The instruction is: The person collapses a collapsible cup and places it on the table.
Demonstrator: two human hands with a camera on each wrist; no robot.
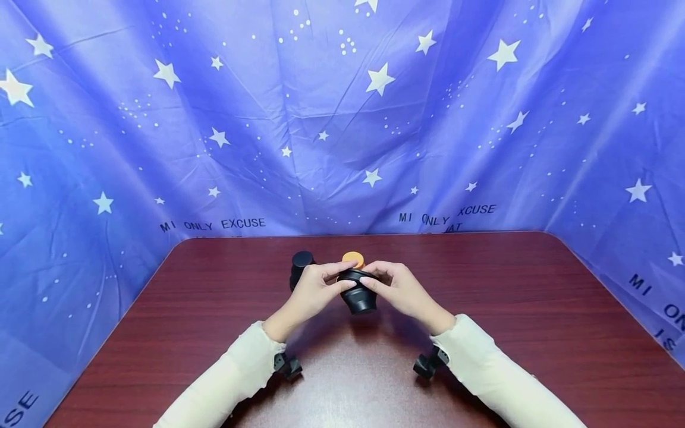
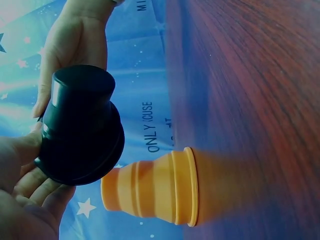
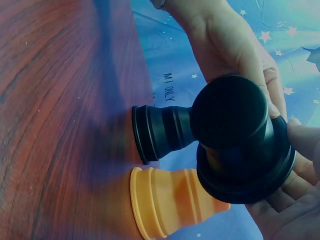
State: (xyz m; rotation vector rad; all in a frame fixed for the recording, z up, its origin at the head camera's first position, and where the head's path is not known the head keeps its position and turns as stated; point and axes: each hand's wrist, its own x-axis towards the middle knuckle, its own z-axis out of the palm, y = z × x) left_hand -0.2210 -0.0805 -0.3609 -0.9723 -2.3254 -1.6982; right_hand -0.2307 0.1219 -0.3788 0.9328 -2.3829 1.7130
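Note:
A black stepped cup (image 1: 361, 302), collapsible in look, is held in the air between both hands, its wide rim up and its narrow base low. My left hand (image 1: 314, 291) grips the rim from the left, thumb on the near side and fingers behind. On the opposite side my right hand (image 1: 402, 292) pinches the same rim between thumb and fingers. Just behind stands an orange cup (image 2: 155, 189) of similar shape, upside down on the table and partly hidden in the head view. Beyond my left hand, another black cup (image 3: 161, 132) stands upside down too.
The dark red wooden table (image 1: 481, 261) has rounded far corners. A blue star-printed curtain (image 1: 321, 196) hangs behind it and along both sides. Black camera mounts (image 1: 289, 366) hang under both wrists, low over the table.

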